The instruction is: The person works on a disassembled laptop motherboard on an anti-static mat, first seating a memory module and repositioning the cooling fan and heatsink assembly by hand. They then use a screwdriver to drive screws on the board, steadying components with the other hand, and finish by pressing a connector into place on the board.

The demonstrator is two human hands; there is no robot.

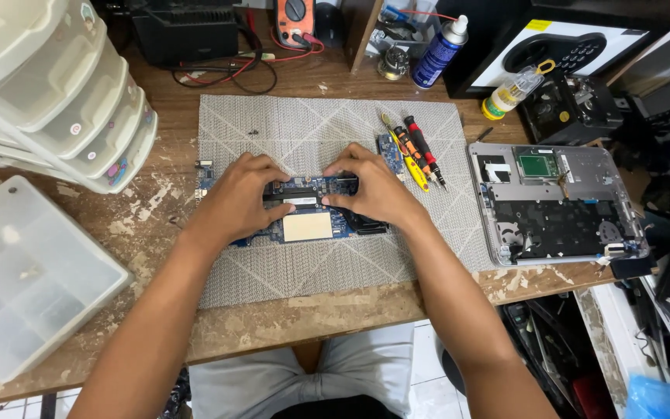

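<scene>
We work on a worn wooden bench (288, 318) covered by a grey patterned mat (312, 132), with an opened silver laptop base (556, 203) lying well to the right. Our left hand (238, 198) and right hand (374, 190) both press down on the blue circuit board (308, 225) at the mat's centre, fingers curled over its upper edge. Red and yellow screwdrivers (419, 151) lie just beside the right hand.

Probably an electronics repair workshop: multimeter (295, 17), screwdrivers (416, 149), opened laptop case (556, 203) on scuffed bench (273, 318).
</scene>
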